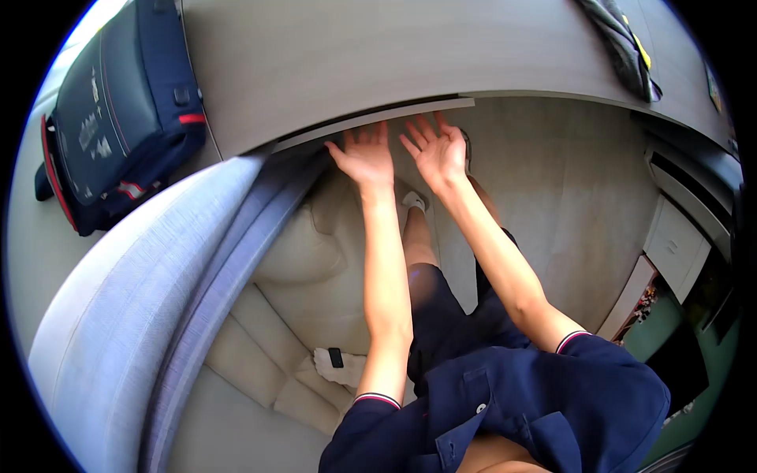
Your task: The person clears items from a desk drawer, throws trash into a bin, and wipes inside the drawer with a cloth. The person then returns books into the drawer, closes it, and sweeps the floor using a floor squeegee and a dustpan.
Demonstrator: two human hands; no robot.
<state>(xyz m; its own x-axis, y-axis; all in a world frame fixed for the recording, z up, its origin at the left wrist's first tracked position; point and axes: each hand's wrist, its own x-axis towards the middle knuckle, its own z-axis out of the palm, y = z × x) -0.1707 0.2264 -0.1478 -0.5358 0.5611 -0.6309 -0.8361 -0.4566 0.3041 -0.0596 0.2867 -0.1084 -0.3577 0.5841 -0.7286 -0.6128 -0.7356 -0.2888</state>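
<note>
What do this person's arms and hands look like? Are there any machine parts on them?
No machine parts or cables show. The left hand and right hand are ordinary, ungloved human hands, with no watch at either wrist. The forearms are bare. The short navy sleeves end in cuffs trimmed with white and red stripes.

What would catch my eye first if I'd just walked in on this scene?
Probably the person's left hand and right hand, open and empty in the upper middle, near the edge of the grey tabletop. Next comes the bulky dark blue bag with red trim at upper left; below it, pale blue fabric sweeps down the left side.
</note>
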